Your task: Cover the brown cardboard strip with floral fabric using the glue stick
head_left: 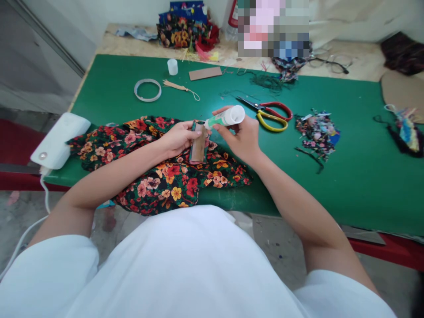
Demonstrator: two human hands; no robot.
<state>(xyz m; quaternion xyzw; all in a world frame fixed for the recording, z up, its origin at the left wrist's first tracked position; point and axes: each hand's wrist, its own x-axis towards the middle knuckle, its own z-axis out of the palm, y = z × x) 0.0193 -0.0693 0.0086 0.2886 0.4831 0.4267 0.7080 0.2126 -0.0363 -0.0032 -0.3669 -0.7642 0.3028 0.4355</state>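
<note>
My left hand [180, 138] is closed on a small flat brown piece [198, 148] with dark fabric along its edges, pinched near its upper end. My right hand [243, 137] grips a white and green glue bottle [228, 116], tilted so that its narrow tip points down-left at the piece's top edge. Whether the tip touches the piece is too small to tell. Beneath my left hand and the piece, a black floral cloth [155, 181] with red, pink and yellow flowers lies bunched on the green table mat [347, 190], some of it over the front edge.
Red-and-yellow-handled scissors [273, 115] lie right of my right hand, beside a heap of fabric scraps [318, 130]. A tape roll [147, 90], white cap [172, 66], tassel [179, 86] and cardboard strip [205, 73] lie behind. A white corded device [59, 139] sits at the left edge.
</note>
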